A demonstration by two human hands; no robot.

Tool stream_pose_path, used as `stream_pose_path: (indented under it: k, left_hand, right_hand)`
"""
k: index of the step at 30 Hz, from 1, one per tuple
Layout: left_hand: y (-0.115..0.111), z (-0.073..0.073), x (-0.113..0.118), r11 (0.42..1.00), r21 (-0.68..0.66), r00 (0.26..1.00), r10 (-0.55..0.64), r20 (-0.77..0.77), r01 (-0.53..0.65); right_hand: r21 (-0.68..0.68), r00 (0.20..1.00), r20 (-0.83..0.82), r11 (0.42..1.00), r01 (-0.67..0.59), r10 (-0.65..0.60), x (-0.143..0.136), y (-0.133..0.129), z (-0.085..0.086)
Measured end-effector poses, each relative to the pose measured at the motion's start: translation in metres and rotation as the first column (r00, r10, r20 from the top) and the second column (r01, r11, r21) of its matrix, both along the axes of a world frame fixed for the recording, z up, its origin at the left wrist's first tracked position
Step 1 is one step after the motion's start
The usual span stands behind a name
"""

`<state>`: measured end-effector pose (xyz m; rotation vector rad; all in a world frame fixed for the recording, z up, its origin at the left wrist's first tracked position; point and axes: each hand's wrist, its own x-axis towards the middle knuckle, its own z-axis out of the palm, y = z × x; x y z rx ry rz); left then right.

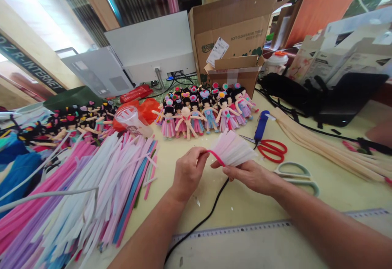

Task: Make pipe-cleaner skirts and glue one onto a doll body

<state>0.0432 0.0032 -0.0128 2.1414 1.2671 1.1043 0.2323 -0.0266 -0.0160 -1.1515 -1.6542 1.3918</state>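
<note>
Between my hands is a doll-sized fan skirt of pale pink and white fuzzy strips, flaring away from me. A bright pink pipe cleaner runs along its gathered edge. My left hand pinches the left end of this pipe cleaner between thumb and fingers. My right hand grips the skirt near its lower right edge, thumb on top; some fingers are hidden beneath. Just beyond stand several pipe-cleaner dolls with black hair and pastel skirts. One bare beige doll figure is in front of them.
Right of the skirt lie a blue glue gun, red-handled scissors and pale green scissors. Bundled pastel strips cover the left; beige pipe cleaners lie right. A black cord and ruler cross the front. A carton stands behind.
</note>
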Motion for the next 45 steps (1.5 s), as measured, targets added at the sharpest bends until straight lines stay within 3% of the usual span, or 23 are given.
stream_pose_path:
  k: [4,8,13,17,22,25,33,39,45]
  left_hand:
    - [-0.005,-0.001,0.009,0.965,-0.224,0.967,-0.081,0.241,0.136]
    - [-0.005,-0.004,0.012,0.918,-0.340,0.915,-0.055,0.401,0.204]
    - [-0.004,-0.002,0.013,0.934,-0.298,0.927,-0.079,0.366,0.197]
    - [-0.004,0.000,0.013,0.963,-0.228,0.948,-0.066,0.311,0.142]
    - [-0.003,0.000,0.015,0.916,-0.374,0.893,0.040,0.449,0.147]
    - [-0.002,0.000,0.017,0.906,-0.391,0.859,0.063,0.507,0.164]
    - [-0.004,0.001,0.019,0.874,-0.419,0.862,0.002,0.508,0.245]
    - [-0.007,-0.004,0.018,0.837,-0.462,0.879,-0.047,0.474,0.294]
    - [-0.006,0.001,0.017,0.843,-0.461,0.901,-0.061,0.429,0.276]
  right_hand:
    - [-0.062,0.991,-0.073,0.992,0.107,-0.112,-0.004,0.005,-0.007]
    - [-0.059,0.977,-0.157,0.989,0.133,-0.141,-0.006,0.006,-0.009]
    - [-0.150,0.972,-0.109,0.970,0.192,-0.209,-0.008,0.005,-0.010]
    - [-0.088,0.975,-0.097,0.978,0.190,-0.198,-0.009,0.003,-0.007]
    - [-0.056,0.978,-0.146,0.988,0.144,-0.151,-0.009,0.001,-0.008]
    - [-0.051,0.981,-0.133,0.990,0.135,-0.141,-0.009,0.002,-0.011]
    - [-0.078,0.979,-0.043,0.977,0.198,-0.202,-0.007,0.006,-0.008]
    - [-0.111,0.973,-0.055,0.970,0.218,-0.225,-0.006,0.007,-0.004]
    - [-0.059,0.975,-0.109,0.981,0.186,-0.192,-0.006,0.004,0.001]
